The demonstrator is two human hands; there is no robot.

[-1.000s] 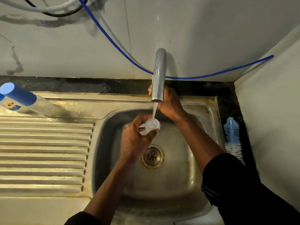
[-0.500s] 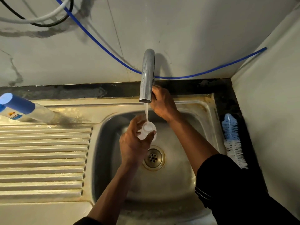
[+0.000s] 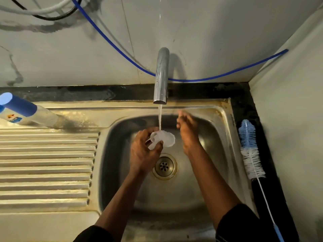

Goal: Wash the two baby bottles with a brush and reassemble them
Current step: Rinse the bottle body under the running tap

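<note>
Left hand pinches the clear teat under the running tap to rinse it — right hand loose, empty.

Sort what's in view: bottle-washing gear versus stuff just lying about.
Job: left hand pinching clear bottle part under running tap; right hand beside it; sink; bottle brush on the ledge; blue-capped bottle on the drainboard.
Lying about: blue tube, white cable, black cable on the wall.

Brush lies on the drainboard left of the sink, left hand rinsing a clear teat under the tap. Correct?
No. The head view shows the brush on the dark ledge right of the sink. The rest holds: left hand holds the teat under the running tap.
</note>
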